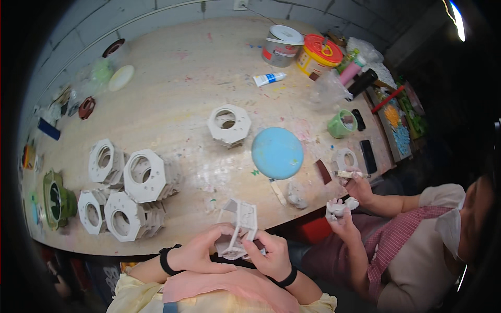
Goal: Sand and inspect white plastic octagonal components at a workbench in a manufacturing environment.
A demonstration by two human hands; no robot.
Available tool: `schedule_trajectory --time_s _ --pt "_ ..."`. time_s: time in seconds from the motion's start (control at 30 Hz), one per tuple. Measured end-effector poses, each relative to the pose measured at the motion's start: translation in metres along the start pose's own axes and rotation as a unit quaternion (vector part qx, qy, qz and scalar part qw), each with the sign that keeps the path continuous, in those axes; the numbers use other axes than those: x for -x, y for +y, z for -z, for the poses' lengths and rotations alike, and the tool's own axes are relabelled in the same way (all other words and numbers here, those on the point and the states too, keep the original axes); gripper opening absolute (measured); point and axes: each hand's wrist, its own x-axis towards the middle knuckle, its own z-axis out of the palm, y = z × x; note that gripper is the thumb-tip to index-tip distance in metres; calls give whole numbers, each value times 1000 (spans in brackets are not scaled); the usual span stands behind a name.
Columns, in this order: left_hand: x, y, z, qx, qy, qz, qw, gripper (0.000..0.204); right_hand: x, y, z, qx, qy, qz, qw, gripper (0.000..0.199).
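Close to my body, at the table's front edge, I hold a white octagonal openwork frame [242, 216] tilted between both hands. My left hand [203, 250] is closed round its left side, and my right hand [270, 255] grips its lower right side, the thumb reaching toward the inside. Part of the frame's base is hidden behind my fingers. Left of me stand several similar white octagonal pieces [145, 176] with round holes in their tops, grouped together. One more white octagonal piece [229, 125] stands alone toward the table's middle.
A blue round disc [277, 153] lies ahead to the right. At right, a co-worker's hands [344, 214] hold a small white piece and a thin tool. A green octagonal piece [54, 201] stands far left. Tubs [282, 47] and a paint tube [270, 79] are at the back.
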Motion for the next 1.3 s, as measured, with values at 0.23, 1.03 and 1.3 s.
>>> schedule_trajectory --time_s 0.23,1.03,1.3 --pt "-4 -4 4 -11 -9 -66 998 48 -2 0 -1 36 2 57 998 15" --pt "-7 -9 -9 208 81 71 972 32 -2 2 -3 163 -70 149 973 19" --pt "0 -3 -10 242 105 108 959 27 -3 -1 4 91 -37 119 988 11"
